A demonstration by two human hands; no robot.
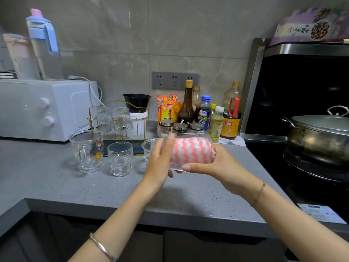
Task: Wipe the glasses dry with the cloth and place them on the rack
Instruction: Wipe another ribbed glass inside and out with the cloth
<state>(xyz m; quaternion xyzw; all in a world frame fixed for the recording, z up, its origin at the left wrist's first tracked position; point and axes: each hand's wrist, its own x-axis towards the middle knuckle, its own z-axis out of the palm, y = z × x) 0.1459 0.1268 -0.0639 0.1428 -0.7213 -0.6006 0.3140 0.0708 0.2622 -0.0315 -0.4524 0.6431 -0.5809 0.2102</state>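
Grey countertop (75, 186): two racked glasses (102, 118) are judged done; three standing glasses (120, 157) remain. Sixth glass (190, 136), cloth (190, 152) inside, is clasped by left hand (160, 161), right hand (213, 165).

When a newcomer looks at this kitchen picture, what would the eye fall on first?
First the pink-and-white cloth stuffed inside a clear glass, held sideways between the left hand and right hand at the centre, above the counter. Next the gold rack behind and to the left, with two upturned glasses on it and more glasses standing before it. At far right sits a lidded steel pot.
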